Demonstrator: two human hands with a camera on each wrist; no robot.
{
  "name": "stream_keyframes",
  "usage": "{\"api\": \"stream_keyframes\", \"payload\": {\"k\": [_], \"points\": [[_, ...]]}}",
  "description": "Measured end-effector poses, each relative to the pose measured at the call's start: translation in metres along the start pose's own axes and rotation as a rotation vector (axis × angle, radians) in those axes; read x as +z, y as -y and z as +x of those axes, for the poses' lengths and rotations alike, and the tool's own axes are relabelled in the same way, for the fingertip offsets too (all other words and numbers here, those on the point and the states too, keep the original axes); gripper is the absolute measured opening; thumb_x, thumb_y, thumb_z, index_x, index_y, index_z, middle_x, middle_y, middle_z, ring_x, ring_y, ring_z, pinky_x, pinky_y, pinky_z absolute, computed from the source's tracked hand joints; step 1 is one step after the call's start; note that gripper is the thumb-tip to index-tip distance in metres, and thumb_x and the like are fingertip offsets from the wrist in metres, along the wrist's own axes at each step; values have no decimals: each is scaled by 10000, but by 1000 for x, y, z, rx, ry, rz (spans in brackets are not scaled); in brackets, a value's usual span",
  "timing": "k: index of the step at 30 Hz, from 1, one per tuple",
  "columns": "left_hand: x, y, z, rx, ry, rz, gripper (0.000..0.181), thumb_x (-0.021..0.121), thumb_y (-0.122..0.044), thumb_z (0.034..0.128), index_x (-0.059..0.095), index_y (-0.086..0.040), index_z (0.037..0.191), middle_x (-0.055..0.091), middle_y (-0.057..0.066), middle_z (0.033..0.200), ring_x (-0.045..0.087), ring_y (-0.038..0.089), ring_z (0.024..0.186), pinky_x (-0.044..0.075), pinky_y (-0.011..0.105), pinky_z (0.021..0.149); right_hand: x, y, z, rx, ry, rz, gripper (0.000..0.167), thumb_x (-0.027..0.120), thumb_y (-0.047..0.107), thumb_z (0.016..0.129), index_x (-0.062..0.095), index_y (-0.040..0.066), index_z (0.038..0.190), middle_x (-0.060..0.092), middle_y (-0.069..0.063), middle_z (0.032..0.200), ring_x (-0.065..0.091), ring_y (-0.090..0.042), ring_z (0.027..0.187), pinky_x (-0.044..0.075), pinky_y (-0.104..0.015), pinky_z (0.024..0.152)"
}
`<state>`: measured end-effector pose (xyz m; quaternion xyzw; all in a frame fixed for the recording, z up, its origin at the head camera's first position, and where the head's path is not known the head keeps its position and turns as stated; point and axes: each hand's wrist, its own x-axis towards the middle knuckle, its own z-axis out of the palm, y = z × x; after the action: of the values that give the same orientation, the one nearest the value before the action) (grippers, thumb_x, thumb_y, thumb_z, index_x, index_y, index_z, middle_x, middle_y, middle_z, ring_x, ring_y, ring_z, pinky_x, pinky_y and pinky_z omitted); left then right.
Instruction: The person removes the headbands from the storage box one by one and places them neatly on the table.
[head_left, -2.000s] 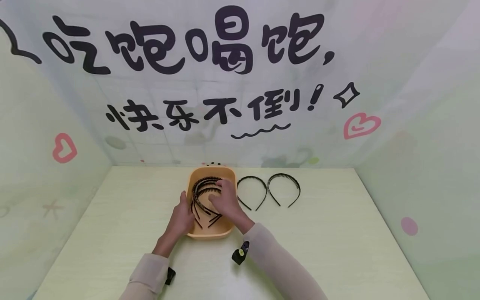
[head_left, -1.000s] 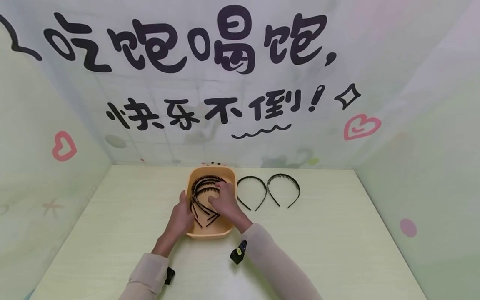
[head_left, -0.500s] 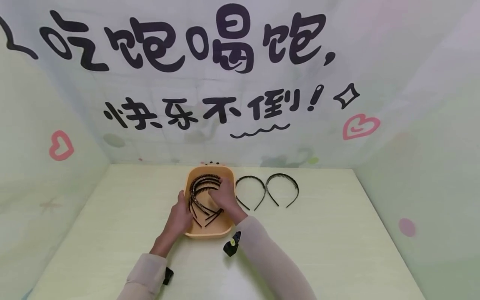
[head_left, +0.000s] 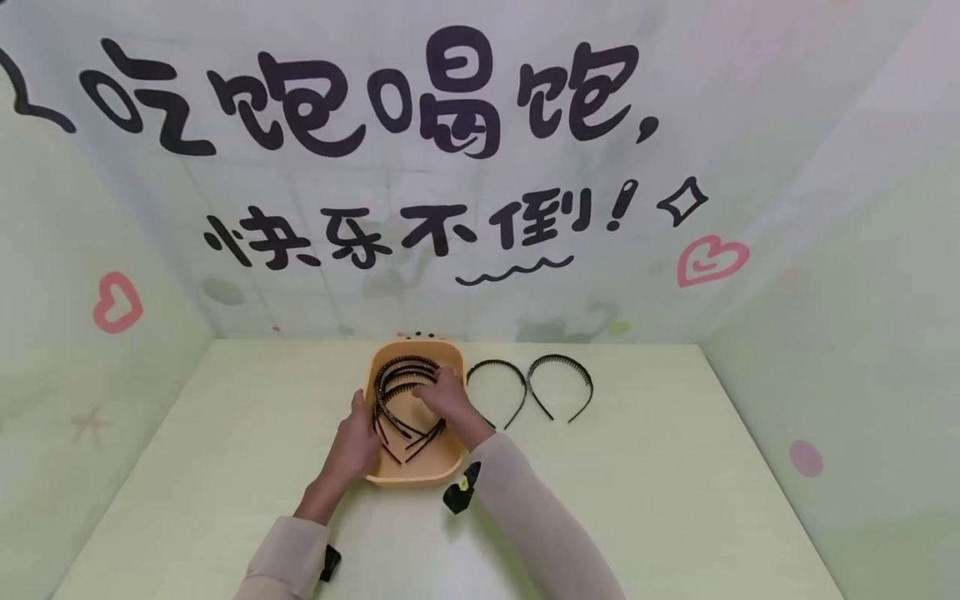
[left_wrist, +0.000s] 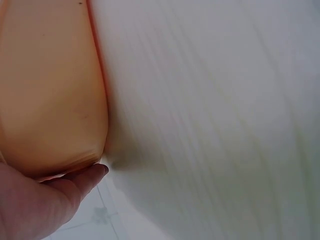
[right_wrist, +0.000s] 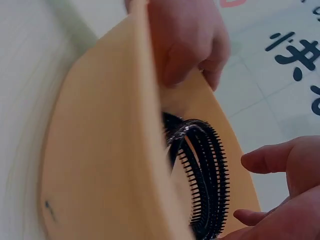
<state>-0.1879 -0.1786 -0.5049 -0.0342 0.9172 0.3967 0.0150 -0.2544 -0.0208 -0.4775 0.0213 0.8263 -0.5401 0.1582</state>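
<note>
An orange basket (head_left: 427, 477) holds several black headbands (head_left: 390, 408) overlapping one another. My left hand (head_left: 357, 446) grips the basket's left side; in the right wrist view the left hand (right_wrist: 192, 40) has its thumb inside the rim and fingers outside. Over the basket's right part, my right hand (head_left: 450, 400) reaches in at the upper right of the headbands. The right hand (right_wrist: 290, 195) shows a thumb and a finger spread apart beside the toothed headbands (right_wrist: 215, 170). Contact at its lower side is partly hidden. In the left wrist view, left-hand fingers (left_wrist: 75, 187) press the basket's end (left_wrist: 55, 120).
Two more black headbands lie side by side on the table right of the basket, one nearer (head_left: 522, 392) and one farther right (head_left: 590, 387). The pale table (head_left: 660, 500) meets a back wall (head_left: 337, 308) with large writing, and walls stand on both sides.
My right hand and forearm have shifted slightly left, and the headbands inside have moved a little with their ends crossing differently. My left hand keeps its grip. The head view has tilted slightly.
</note>
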Motion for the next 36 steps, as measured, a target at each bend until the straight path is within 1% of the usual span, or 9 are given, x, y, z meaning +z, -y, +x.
{"api": "stream_keyframes", "payload": {"k": [4,9,12,16,21,24,30,33,36], "points": [[2,0,-1,9,-6,0,718,428,74,898,55,149,1508,532,455,1219,654,341,844,522,397,679,0,0,2,12,-17,83,586,631,187,940,408,-29,1437,467,-218,1430,543,-350,1194,464,-504,976],[2,3,-2,-10,18,5,733,433,73,904,29,149,1511,530,453,1224,652,345,858,519,411,693,2,3,-5,-22,-26,45,560,627,166,946,418,-9,1435,438,-204,1455,547,-321,1167,473,-493,956],[1,3,-2,7,8,13,714,434,57,921,37,156,1506,535,457,1208,662,368,880,527,433,702,1,8,-10,-63,-22,13,575,623,154,945,403,0,1454,423,-202,1474,568,-255,1008,488,-430,871],[1,1,-2,10,-6,10,703,443,28,946,44,145,1513,507,455,1260,648,429,988,534,476,771,-2,14,-14,-109,-14,-6,592,614,136,940,388,-6,1468,440,-202,1471,496,-160,688,443,-318,659],[1,0,-2,-12,5,18,720,449,44,929,41,147,1513,504,455,1265,641,431,1003,530,465,761,-4,12,-17,-141,-26,-78,571,611,142,947,408,-6,1460,443,-189,1474,395,-114,505,373,-269,508],[0,0,-3,-23,10,28,727,445,62,912,40,151,1510,519,456,1240,648,415,973,524,442,723,-5,11,-20,-175,-62,-121,527,614,138,943,459,-14,1424,440,-194,1459,441,-124,564,385,-261,519],[1,1,-2,-23,15,13,713,436,37,943,24,143,1515,555,446,1182,670,384,890,527,409,667,-9,10,-23,-207,-163,-116,411,585,86,922,568,-11,1321,481,-230,1353,483,-205,721,381,-278,553],[2,2,-2,-24,8,13,700,432,25,954,31,141,1516,567,440,1162,671,363,855,523,398,650,-11,8,-23,-211,-195,-118,364,599,66,916,602,-3,1273,519,-228,1305,477,-202,745,381,-265,551],[1,1,-1,-21,3,15,695,439,8,965,39,131,1520,577,433,1151,672,363,855,519,399,646,-13,8,-23,-208,-212,-124,346,618,50,913,619,-2,1255,556,-209,1268,456,-171,685,375,-243,535]]}}
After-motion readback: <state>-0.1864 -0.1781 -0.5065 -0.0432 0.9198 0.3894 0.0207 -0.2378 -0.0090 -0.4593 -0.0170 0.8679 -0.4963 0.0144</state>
